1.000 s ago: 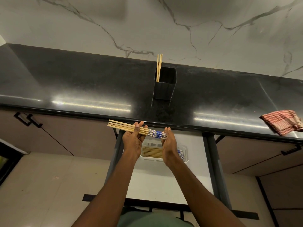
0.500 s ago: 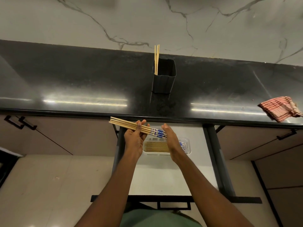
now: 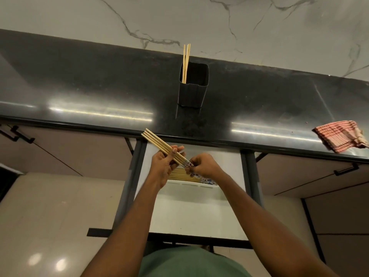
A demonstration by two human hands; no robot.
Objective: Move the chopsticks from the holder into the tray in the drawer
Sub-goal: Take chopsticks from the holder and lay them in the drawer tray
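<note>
My left hand point(image 3: 162, 166) grips a bundle of several wooden chopsticks point(image 3: 157, 142) that slants up to the left over the open drawer point(image 3: 195, 214). My right hand point(image 3: 204, 165) pinches the bundle's blue-patterned ends. Below both hands lies the white tray point(image 3: 191, 184) in the drawer, with several chopsticks lying flat in it, partly hidden by my hands. On the black counter stands the black square holder point(image 3: 192, 86). Two or three chopsticks point(image 3: 186, 60) stand upright in its left corner.
A red checked cloth point(image 3: 341, 136) lies on the counter point(image 3: 79, 86) at the right. Closed cabinet doors with black handles point(image 3: 17, 133) flank the drawer on both sides. A marble wall rises behind the counter.
The bundle has tilted from nearly level to slanting up-left. My right hand has closed from an open palm at the bundle's end to a pinch on the patterned tips.
</note>
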